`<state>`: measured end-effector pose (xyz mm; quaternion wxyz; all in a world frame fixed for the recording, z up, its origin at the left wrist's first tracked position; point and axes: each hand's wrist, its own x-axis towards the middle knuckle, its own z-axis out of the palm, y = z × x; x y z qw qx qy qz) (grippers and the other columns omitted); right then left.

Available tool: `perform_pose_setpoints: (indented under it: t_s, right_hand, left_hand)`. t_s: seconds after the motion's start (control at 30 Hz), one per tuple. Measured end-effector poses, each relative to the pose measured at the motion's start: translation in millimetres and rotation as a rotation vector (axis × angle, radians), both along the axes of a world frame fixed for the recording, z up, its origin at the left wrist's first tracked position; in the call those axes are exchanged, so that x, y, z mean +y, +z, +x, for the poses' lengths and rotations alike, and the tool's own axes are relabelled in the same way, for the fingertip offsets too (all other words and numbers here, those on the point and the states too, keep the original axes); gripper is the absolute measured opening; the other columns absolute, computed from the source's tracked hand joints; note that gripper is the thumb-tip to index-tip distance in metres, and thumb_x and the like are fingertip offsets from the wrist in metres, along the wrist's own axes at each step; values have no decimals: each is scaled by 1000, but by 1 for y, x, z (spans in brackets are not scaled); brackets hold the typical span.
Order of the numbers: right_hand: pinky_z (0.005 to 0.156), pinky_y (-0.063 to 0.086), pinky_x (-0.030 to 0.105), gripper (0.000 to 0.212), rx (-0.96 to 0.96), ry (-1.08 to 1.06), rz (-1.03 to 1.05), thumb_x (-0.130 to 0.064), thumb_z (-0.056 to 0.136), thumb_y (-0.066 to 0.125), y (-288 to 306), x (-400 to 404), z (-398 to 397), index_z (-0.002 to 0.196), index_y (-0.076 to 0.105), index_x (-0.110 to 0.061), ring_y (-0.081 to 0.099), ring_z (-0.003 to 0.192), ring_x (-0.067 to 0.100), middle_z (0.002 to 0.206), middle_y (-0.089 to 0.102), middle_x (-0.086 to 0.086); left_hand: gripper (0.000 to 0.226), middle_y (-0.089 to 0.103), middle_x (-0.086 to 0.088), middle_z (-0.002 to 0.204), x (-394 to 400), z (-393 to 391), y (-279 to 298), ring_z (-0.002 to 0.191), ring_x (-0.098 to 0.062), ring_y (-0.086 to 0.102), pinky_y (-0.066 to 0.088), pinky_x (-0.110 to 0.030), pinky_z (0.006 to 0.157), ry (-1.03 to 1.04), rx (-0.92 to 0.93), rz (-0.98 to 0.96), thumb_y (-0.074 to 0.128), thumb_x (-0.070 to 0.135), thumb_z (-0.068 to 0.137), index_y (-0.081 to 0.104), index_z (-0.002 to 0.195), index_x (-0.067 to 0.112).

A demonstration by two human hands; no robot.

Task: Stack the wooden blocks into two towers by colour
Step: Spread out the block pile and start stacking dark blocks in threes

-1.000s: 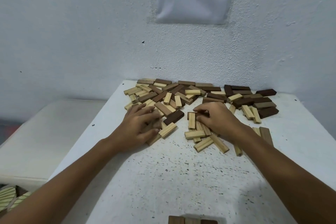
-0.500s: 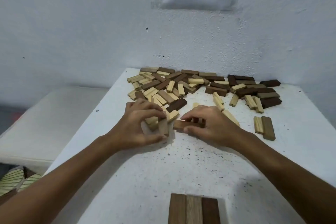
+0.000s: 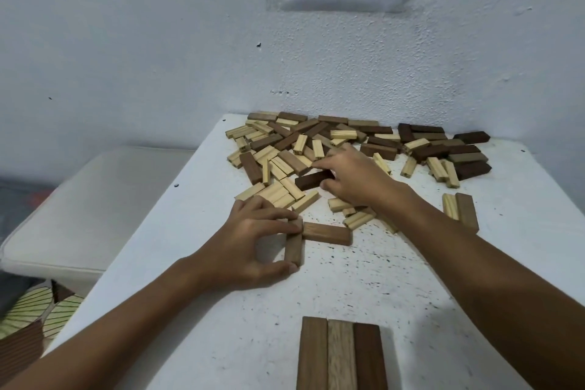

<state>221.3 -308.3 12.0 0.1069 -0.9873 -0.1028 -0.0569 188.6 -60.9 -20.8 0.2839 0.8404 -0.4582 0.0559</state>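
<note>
Looking down from the head cam: a white speckled counter point(image 3: 316, 301) set against a white textured wall point(image 3: 126, 41), w/ a scattered heap of small rectangular wooden blocks point(image 3: 316, 142) at the far side, pale pine-coloured ones mostly left & centre, dark brown ones mostly right. Left hand point(image 3: 253, 237) has fingers & thumb curled round a mid-brown wooden block point(image 3: 293, 248) standing on the counter, lengthwise toward the camera. Just beside it, touching at the far end, lies a flat mid-brown rectangular block point(image 3: 327, 233), crosswise. Right hand point(image 3: 351, 179) is further back at the heap's near edge, fingertips pinching a dark brown rectangular block point(image 3: 311, 180). A few pale blocks lie under & near the right wrist. To the right, apart from the heap, a pale block & brown block pair point(image 3: 460, 210) sit side by side. At the near edge, centre, a row of three long blocks point(image 3: 342, 355) touch side by side: brown, pale tan, dark brown. Left of the counter, a white cushioned seat point(image 3: 79, 209).
</note>
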Motion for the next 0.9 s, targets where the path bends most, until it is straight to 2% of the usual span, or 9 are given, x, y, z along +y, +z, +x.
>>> perform_pose_setpoints:
  t_s: [0.13,0.27,0.4,0.47,0.57,0.7,0.9]
  right_hand:
    - [94,38,38,38,-3,-66,-4,-34,92,62,6,-5,-7,127,62,-21,40,122,24,125,57,6]
    - [88,43,37,30,-105,-86,223,-27,88,68,18,-10,-36,116,68,-15,50,109,21,108,59,3]
    - [73,42,28,25,-62,-10,411,-22,85,71,18,-7,-80,109,70,-17,54,88,10,92,56,-8]
    - [73,42,22,25,-47,14,400,-22,87,70,9,-3,-97,112,69,-18,53,89,7,94,56,-9]
    - [80,46,25,27,-80,15,378,-23,90,66,-1,5,-113,116,67,-16,54,94,10,102,57,-5]
    - [80,46,20,26,-123,30,373,-22,91,65,-5,12,-129,116,67,-15,55,97,12,106,57,-3]
    - [74,46,18,22,-104,22,533,-19,87,69,-16,25,-146,109,69,-18,55,92,7,101,59,-3]
  left_hand:
    - [58,59,17,125,-5,-4,1,109,-12,46,38,-42,91,19,5,8,70,61,71,68,120,28]
    - [62,58,16,123,-12,-8,3,112,-6,41,38,-43,93,63,8,17,65,68,71,67,120,29]
    - [64,56,14,119,-19,-13,0,113,-8,42,38,-42,93,106,-1,0,61,70,71,68,118,28]
    - [64,55,13,117,-21,-13,-1,111,-9,43,39,-43,92,122,-10,-15,63,70,70,69,117,27]
    - [64,59,13,114,-21,-13,-2,109,-11,47,41,-46,90,122,-24,-30,66,69,69,70,115,24]
    - [65,63,13,119,-14,-15,-3,110,-12,50,41,-44,91,131,-20,-33,67,69,69,71,113,21]
    - [69,63,8,124,-8,-20,2,108,-16,51,43,-44,89,121,39,-20,67,67,67,71,117,20]
